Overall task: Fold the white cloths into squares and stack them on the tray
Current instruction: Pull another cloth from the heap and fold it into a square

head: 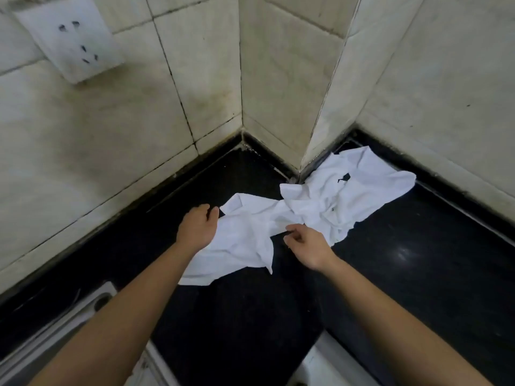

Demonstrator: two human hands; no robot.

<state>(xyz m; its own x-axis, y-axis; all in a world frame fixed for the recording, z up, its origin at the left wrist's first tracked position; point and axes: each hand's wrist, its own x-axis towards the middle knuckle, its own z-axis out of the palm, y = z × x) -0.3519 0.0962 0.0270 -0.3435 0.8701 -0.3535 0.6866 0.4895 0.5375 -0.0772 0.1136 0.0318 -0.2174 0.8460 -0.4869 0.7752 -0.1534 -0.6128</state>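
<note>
Crumpled white cloths lie in a heap on the black counter. The nearer cloth spreads toward me. A farther cloth is bunched against the wall corner. My left hand rests on the left edge of the nearer cloth, fingers spread, gripping nothing that I can see. My right hand hovers at the cloth's right side, with fingertips curled and touching a fold. No tray is visible.
Tiled walls meet in a corner behind the cloths, with a protruding pillar at the right. A wall socket sits at the upper left. A metal stove edge lies at the lower left, a white object at the bottom.
</note>
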